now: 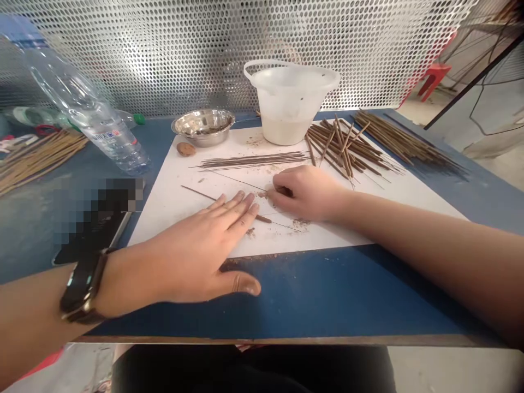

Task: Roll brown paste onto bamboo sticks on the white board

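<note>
Atop brown stick (263, 219), left hand (208, 232) flat; right hand (308, 191) curled.

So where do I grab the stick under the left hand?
Probably pinch the stick near its thin left end, coming from the left: that end pokes out past the left hand, while the middle lies under its fingers and the thicker end is close to the right hand.

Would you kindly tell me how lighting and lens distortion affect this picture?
In the head view, glare brightens parts of the perforated panel; the bottle leans outward, probably wide-angle stretching; blocky pixelation covers part of the phone; and a soft shadow darkens the blue table beneath the right forearm.
</note>
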### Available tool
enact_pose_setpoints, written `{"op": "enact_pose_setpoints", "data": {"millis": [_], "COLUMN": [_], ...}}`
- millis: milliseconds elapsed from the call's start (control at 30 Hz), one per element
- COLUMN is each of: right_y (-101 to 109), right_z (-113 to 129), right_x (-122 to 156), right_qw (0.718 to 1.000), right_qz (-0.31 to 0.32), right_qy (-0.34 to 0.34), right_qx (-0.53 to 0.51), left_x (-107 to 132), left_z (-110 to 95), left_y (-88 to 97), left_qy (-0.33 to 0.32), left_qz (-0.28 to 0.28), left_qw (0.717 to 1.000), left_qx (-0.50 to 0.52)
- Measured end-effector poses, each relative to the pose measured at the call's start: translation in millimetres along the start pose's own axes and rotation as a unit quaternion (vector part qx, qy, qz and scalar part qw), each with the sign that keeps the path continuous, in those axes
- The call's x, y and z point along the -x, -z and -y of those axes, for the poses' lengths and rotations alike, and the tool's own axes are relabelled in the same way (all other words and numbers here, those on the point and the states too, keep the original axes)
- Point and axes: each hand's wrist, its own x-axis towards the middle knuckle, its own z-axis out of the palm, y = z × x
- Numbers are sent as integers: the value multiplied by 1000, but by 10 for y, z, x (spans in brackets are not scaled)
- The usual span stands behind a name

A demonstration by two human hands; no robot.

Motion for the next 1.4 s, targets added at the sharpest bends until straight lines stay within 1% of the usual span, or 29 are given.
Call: {"op": "enact_pose_setpoints", "data": {"millis": [100,200,300,367,400,467,533,600,667,767,833,900,967,1033,1167,1267,1333,1400], "right_y": [4,-2,-10,-10,-7,5,23,38,40,3,-36,-67,-80,-76,-62,-69,-73,-64], "right_z": [3,6,5,-2,-8,-17,-7,49,163,411,570,672,693,649,544,571,600,585], "right_x": [1,1,6,10,11,6,-4,-6,23,152,272,365,395,367,309,358,392,388], "right_qw": [1000,1000,1000,1000,1000,1000,999,997,994,981,980,980,979,980,980,977,974,971], "right_qz": [0,-5,-11,-14,-17,-27,-46,-73,-79,-37,-3,37,66,79,85,82,71,46], "right_qy": [-2,-2,-1,-4,-6,-5,0,20,79,181,190,186,181,170,164,178,194,209], "right_qx": [-3,-1,-1,-4,-5,-6,-4,-4,-21,-52,-53,-56,-64,-69,-73,-82,-88,-106], "left_x": [181,222,105,28,6,-8,-5,-8,-21,-31,-25,-14,-9,-14,-33,-20,7,40], "left_z": [-92,-103,25,157,223,331,391,406,390,349,329,321,322,325,332,335,329,310], "left_y": [18,-1,-18,2,21,65,95,99,85,66,63,58,48,36,34,42,36,14], "left_qy": [4,-3,-11,-12,1,48,87,97,93,100,109,115,114,111,106,102,96,85], "left_qz": [0,-17,-41,-76,-97,-140,-155,-148,-132,-110,-100,-87,-76,-70,-58,-57,-60,-71], "left_qw": [1000,1000,998,996,994,988,984,984,987,989,989,990,991,991,992,993,993,994], "left_qx": [10,21,35,48,51,46,29,9,-1,5,4,-1,-6,-11,-22,-20,-10,1]}}
